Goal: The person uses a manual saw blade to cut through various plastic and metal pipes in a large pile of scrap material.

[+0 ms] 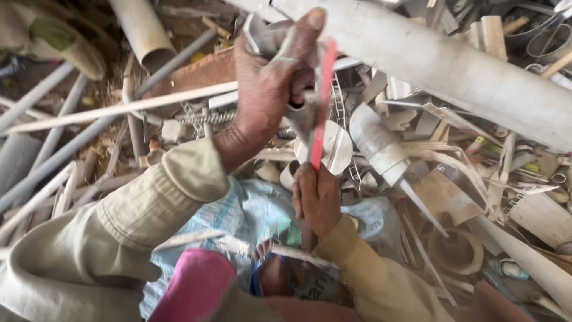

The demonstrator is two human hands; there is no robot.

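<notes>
— sleeve and pink cloth (193, 286) sit closest to the lens, at six o'clock. above them, what is each hand doing?

— left hand (271, 83) is up at twelve o'clock, fingers wrapped tight round a grey plastic piece (301, 116), thumb pointing up. right hand (316, 197) is just below the middle, curled shut round the lower end of a red blade (322, 101) that runs almost upright between the two hands, its upper part lying against the grey piece.

— how would you work it well from there?

— my guess is the blade is cutting or prying the grey piece. i'd keep the left grip firm and the thumb clear of the edge, since it stands very near the blade's upper end. short, steady strokes along the blade's line should serve better than force, with the piece not allowed to twist.

— what lies around?

— a pile of scrap: a big white pipe (465, 71) from twelve to three o'clock, a white tube fitting (375, 143) just right of the blade, thin rods at nine o'clock, a pale blue woven sack (256, 209) under the right hand.

— what can't you make out?

— whether the blade has teeth; it's blurred. the left palm hides the shape of the grey piece, and the right fist covers any handle. below that fist something dark with a blue band shows, too unclear to name.
</notes>
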